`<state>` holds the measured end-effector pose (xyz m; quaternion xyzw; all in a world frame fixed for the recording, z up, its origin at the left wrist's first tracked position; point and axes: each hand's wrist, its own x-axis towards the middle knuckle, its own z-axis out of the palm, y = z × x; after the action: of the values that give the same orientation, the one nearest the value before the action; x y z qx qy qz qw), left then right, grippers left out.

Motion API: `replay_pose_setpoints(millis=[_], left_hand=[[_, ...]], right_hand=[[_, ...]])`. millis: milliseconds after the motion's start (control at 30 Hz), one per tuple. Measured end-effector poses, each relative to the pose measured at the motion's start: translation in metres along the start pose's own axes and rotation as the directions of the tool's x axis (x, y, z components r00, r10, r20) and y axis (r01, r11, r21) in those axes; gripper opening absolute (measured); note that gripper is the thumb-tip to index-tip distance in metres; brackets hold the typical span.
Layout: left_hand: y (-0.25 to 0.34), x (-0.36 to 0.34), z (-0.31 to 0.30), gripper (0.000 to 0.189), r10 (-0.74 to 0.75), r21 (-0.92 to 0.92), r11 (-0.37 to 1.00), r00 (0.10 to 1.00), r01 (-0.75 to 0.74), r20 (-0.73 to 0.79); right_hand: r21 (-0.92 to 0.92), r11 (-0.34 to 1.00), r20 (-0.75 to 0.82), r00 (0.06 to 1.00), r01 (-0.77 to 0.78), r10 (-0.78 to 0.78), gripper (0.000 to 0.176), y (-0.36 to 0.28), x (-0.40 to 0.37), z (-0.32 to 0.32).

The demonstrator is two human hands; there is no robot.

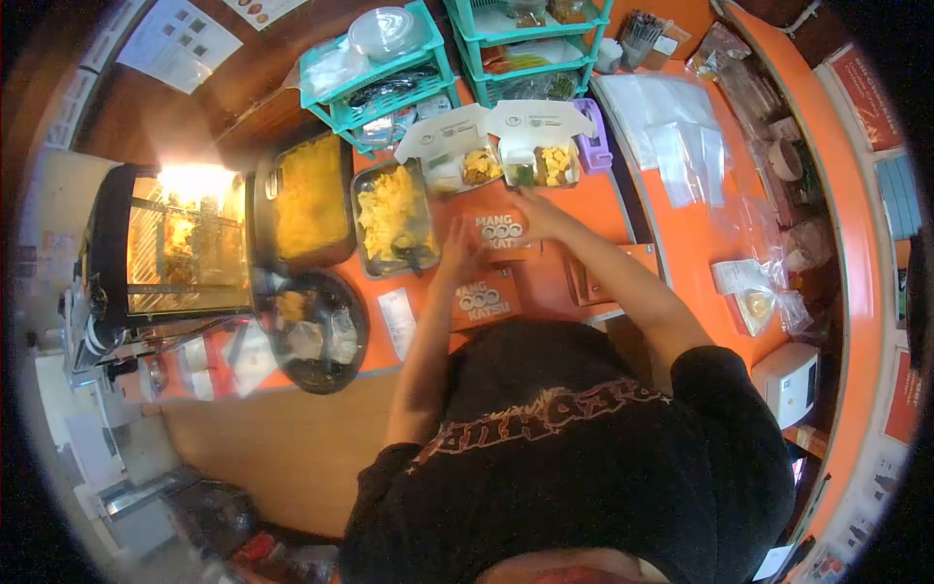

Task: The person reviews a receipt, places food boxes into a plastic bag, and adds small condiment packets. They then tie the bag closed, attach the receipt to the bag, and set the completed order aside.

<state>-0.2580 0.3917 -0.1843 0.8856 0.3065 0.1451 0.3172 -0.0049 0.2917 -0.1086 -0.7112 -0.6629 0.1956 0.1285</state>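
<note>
Two orange boxes lie on the orange counter in front of me. My left hand [455, 248] rests on the left edge of the far orange box [501, 234], and my right hand [537, 209] touches its far right corner. The near orange box [484, 300] lies closed just below my left hand. Behind them stand two open white meal boxes [506, 156] with yellow food and some green in their compartments. Whether either hand grips the box or only presses on it is not clear.
A metal tray of yellow food [392, 219] and a dark tray [309, 200] sit to the left. A round black pan [313, 329], a lit warmer cabinet [170, 243], teal baskets [384, 73] and clear plastic bags [681, 136] surround the workspace. A white device [788, 380] stands right.
</note>
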Motion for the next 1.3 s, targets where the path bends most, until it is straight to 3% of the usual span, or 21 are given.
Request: replay_pose_setpoints(millis=[33, 133, 233, 433, 533, 633, 733, 833, 933, 1033, 1133, 1233, 1300], left_hand=[[0.015, -0.006, -0.013, 0.084, 0.168, 0.044, 0.985, 0.986, -0.167, -0.018], [0.040, -0.002, -0.038, 0.088, 0.088, 0.329, 0.923, 0.943, -0.198, 0.320], [0.041, 0.000, -0.033, 0.081, 0.295, 0.436, 0.837, 0.944, -0.330, 0.149], [0.028, 0.002, -0.023, 0.060, 0.394, 0.515, 0.778, 0.918, -0.361, 0.049], [0.028, 0.001, -0.025, 0.058, 0.405, 0.541, 0.757, 0.913, -0.366, 0.050], [0.007, 0.006, -0.005, 0.061, 0.476, 0.606, 0.681, 0.877, -0.412, 0.062], [0.024, -0.005, -0.026, 0.061, 0.342, 0.562, 0.725, 0.916, -0.398, 0.208], [0.012, 0.001, -0.025, 0.064, 0.440, 0.417, 0.790, 0.889, -0.449, 0.126], [0.011, 0.006, -0.028, 0.065, 0.300, 0.274, 0.900, 0.937, -0.340, 0.177], [0.021, -0.003, -0.036, 0.066, 0.396, 0.284, 0.860, 0.906, -0.423, 0.150], [0.015, 0.005, -0.039, 0.064, 0.295, 0.386, 0.826, 0.899, -0.411, 0.325], [0.003, 0.026, -0.029, 0.074, 0.319, 0.445, 0.815, 0.929, -0.371, 0.190], [-0.002, 0.047, -0.010, 0.082, 0.241, 0.586, 0.751, 0.953, -0.305, 0.186]], right_hand=[[-0.115, 0.978, 0.050, 0.984, 0.176, -0.171, 0.106, -0.005, -0.007, 0.001], [-0.151, 0.986, 0.371, 0.929, 0.075, -0.014, 0.117, -0.029, -0.008, -0.007], [-0.141, 0.985, 0.355, 0.934, 0.094, -0.039, 0.118, -0.027, -0.002, 0.003], [-0.021, 0.987, 0.372, 0.917, 0.162, -0.143, 0.109, -0.015, -0.002, -0.013], [-0.087, 0.981, 0.478, 0.871, 0.173, -0.112, 0.107, -0.016, -0.009, -0.020], [-0.219, 0.957, 0.389, 0.916, 0.191, -0.093, 0.106, -0.003, -0.012, 0.019], [-0.155, 0.975, 0.457, 0.887, 0.158, -0.071, 0.103, 0.000, -0.010, 0.017], [-0.092, 0.988, 0.458, 0.886, 0.125, -0.070, 0.102, 0.004, -0.009, 0.020], [-0.114, 0.978, 0.412, 0.904, 0.175, -0.114, 0.099, 0.016, -0.002, 0.029], [-0.190, 0.953, 0.431, 0.892, 0.236, -0.135, 0.100, 0.015, -0.007, 0.016], [-0.308, 0.939, 0.491, 0.871, 0.155, 0.017, 0.104, -0.023, -0.012, -0.015], [-0.316, 0.940, 0.373, 0.928, 0.131, -0.004, 0.108, -0.001, 0.000, 0.018], [-0.311, 0.941, 0.324, 0.946, 0.131, -0.025, 0.107, 0.008, 0.009, 0.024]])
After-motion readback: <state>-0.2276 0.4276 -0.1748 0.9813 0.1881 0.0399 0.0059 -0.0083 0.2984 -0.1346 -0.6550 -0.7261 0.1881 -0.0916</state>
